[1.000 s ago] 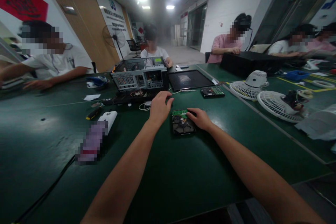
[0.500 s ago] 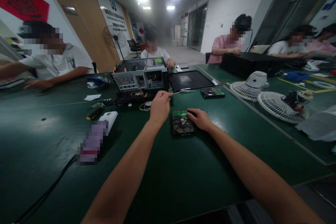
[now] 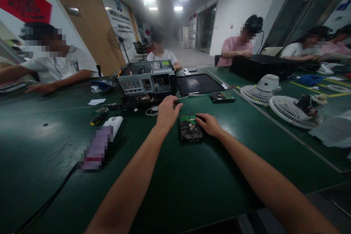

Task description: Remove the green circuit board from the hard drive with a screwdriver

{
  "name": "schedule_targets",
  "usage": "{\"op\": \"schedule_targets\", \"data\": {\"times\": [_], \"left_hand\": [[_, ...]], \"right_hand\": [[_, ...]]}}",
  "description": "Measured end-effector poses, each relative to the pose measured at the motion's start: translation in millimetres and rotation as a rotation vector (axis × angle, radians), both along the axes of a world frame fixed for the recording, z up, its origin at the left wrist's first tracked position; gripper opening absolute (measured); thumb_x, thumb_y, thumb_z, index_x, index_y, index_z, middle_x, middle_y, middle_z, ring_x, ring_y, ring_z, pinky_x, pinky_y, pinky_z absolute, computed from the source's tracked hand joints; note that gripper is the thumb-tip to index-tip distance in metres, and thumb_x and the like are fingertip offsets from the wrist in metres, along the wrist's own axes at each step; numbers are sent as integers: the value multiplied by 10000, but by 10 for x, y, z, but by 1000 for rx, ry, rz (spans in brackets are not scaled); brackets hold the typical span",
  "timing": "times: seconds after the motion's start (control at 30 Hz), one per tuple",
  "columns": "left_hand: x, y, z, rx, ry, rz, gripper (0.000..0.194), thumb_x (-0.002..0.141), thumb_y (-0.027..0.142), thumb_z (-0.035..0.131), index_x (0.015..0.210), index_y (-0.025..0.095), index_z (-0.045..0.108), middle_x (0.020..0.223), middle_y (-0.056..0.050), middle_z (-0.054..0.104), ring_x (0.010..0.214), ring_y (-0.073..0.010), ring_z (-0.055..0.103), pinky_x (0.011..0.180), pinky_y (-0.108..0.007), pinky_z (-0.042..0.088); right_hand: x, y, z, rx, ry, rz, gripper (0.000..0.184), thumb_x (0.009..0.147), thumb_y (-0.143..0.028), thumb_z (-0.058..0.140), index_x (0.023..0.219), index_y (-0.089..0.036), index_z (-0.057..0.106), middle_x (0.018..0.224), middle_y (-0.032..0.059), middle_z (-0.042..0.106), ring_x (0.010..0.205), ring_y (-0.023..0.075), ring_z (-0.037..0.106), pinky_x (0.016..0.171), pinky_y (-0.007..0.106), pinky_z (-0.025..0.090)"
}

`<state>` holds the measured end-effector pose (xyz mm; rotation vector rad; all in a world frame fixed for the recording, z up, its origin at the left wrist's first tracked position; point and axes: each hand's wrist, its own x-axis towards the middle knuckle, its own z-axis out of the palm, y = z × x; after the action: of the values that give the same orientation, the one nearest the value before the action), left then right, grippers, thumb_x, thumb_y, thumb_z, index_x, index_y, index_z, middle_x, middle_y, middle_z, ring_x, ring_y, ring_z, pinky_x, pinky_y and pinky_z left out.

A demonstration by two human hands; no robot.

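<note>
A hard drive (image 3: 191, 131), its green circuit board facing up, lies flat on the green table. At its right side, my right hand (image 3: 210, 125) grips it, with fingertips over the board's edge. My left hand (image 3: 168, 111) is beyond the drive to the left, thumb apart from the fingers and nothing visible in it. Just past its fingertips lies a thin screwdriver (image 3: 195, 95) with a pale handle, its shaft end close to my fingers. Farther right rests a second hard drive (image 3: 222, 97). An opened computer case (image 3: 148, 80) stands behind my left hand.
A black panel (image 3: 200, 83) lies beside the case. On the left are a yellow-black screwdriver (image 3: 99, 117) and a white phone-like object (image 3: 116, 122). White fan parts (image 3: 290, 111) occupy the right. Several people sit around the table; one touches a black case (image 3: 260, 66).
My left thumb has moved away from the fingers, and the hand has let go of the thin screwdriver's end. My right hand stays on the hard drive.
</note>
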<state>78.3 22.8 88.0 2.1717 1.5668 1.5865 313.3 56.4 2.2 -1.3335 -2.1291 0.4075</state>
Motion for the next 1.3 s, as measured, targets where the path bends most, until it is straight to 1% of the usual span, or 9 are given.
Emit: {"op": "schedule_targets", "data": {"times": [0.1, 0.2, 0.33, 0.43, 0.67, 0.77, 1.0, 1.2, 1.3], "left_hand": [[2, -6, 3, 10, -28, 14, 211, 837, 220, 753, 959, 198, 582, 1073, -84, 670, 963, -219, 676, 841, -388, 601], [15, -22, 16, 11, -28, 17, 191, 844, 213, 737, 921, 201, 563, 1048, -76, 670, 976, -221, 670, 837, -387, 598], [40, -49, 42, 27, 10, 2, 135, 869, 159, 669, 948, 204, 569, 1052, -74, 665, 996, -216, 655, 856, -375, 581], [53, -67, 60, 39, 59, 14, 132, 872, 125, 624, 966, 207, 583, 1059, -74, 657, 997, -218, 641, 880, -381, 561], [47, -88, 78, 52, 141, 31, 208, 896, 125, 588, 1075, 219, 637, 1087, -78, 628, 1048, -240, 601, 926, -403, 522], [37, -95, 90, 57, 156, 41, 224, 898, 114, 583, 1085, 214, 654, 1077, -78, 611, 1043, -239, 594, 941, -408, 511], [27, -110, 106, 66, 148, 31, 263, 910, 80, 535, 1102, 215, 654, 1096, -77, 624, 1015, -225, 623, 912, -379, 541], [27, -99, 90, 69, 135, 37, 249, 909, 93, 556, 1101, 210, 664, 1088, -75, 653, 1007, -228, 645, 909, -384, 553], [29, -88, 79, 59, 126, 37, 227, 903, 120, 597, 1100, 209, 668, 1082, -71, 660, 959, -217, 656, 887, -376, 556]], "right_hand": [[2, 3, -4, 11, -6, 3, 399, 960, -448, 567, 1279, -241, 687, 1302, 73, 689, 1218, 271, 633, 1063, 401, 475], [5, 6, -5, 15, -6, 7, 406, 959, -448, 569, 1279, -229, 687, 1302, 81, 688, 1221, 281, 630, 1066, 413, 471], [11, 8, -4, 5, -5, 11, 408, 960, -453, 567, 1282, -232, 684, 1309, 76, 685, 1229, 277, 626, 1069, 407, 469], [10, 6, -8, 3, -5, 8, 414, 962, -466, 559, 1285, -236, 680, 1310, 70, 685, 1235, 270, 624, 1072, 396, 466], [9, 8, -18, 8, -6, 4, 418, 964, -459, 560, 1289, -224, 680, 1308, 74, 686, 1226, 269, 629, 1070, 393, 467], [11, 13, -17, 21, -9, 17, 419, 964, -457, 561, 1282, -214, 685, 1304, 82, 688, 1217, 269, 634, 1067, 392, 468], [6, 0, -1, 25, 4, 20, 419, 959, -450, 569, 1282, -212, 687, 1294, 87, 692, 1206, 280, 640, 1052, 398, 478], [6, -2, -2, 22, -6, 12, 420, 960, -456, 567, 1278, -210, 688, 1287, 90, 696, 1190, 277, 648, 1042, 395, 483], [6, 0, -9, 26, -1, 6, 415, 958, -454, 571, 1275, -213, 689, 1294, 87, 693, 1197, 275, 643, 1049, 396, 478]]}}
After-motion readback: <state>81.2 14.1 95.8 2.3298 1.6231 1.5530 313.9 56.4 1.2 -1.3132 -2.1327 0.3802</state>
